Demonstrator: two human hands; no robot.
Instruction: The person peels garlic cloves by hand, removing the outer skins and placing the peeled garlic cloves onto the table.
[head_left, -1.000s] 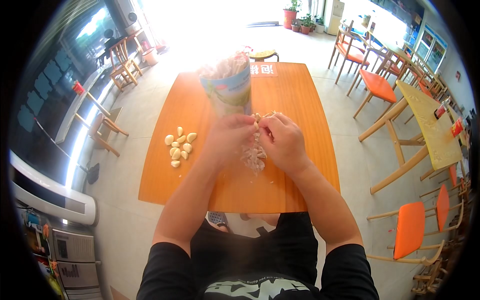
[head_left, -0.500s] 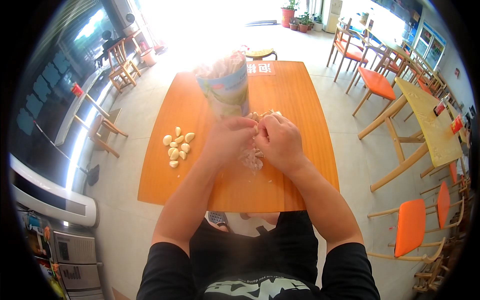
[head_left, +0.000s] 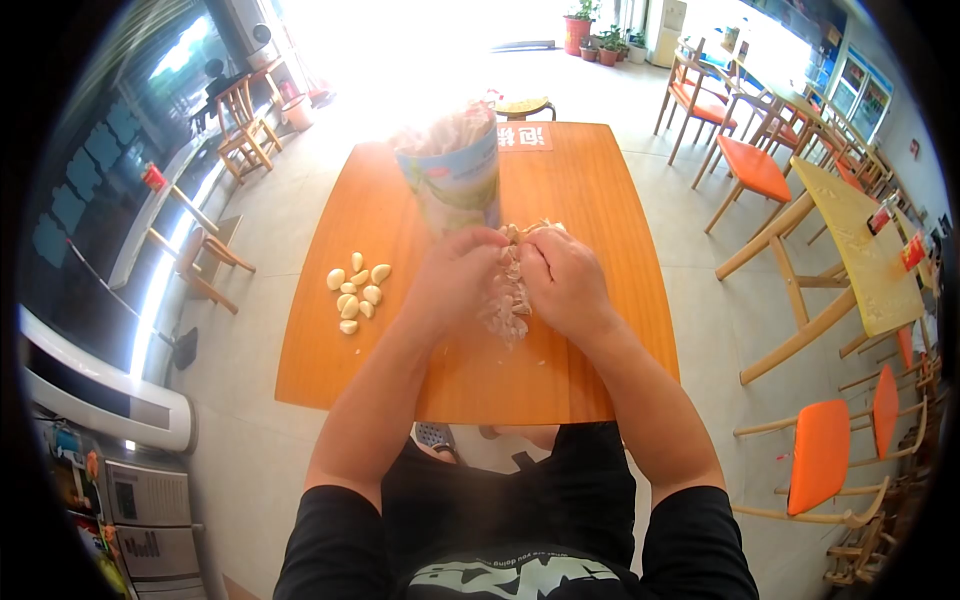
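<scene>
Bending over a wooden table [head_left: 635,330], a person curls the left hand [head_left: 462,268] and right hand [head_left: 563,270] close together; whether they pinch a clove, I cannot tell. Peeled garlic cloves [head_left: 372,294] lie leftward, loose skins [head_left: 505,325] between wrists. Seemingly unpeeled garlic [head_left: 545,226] remains beyond, mostly hidden; haze blurs the tub [head_left: 455,175].

The wooden table [head_left: 622,240] bears peeled cloves [head_left: 347,301], papery skins [head_left: 507,322], a tub [head_left: 455,182], a sign [head_left: 530,137].
</scene>
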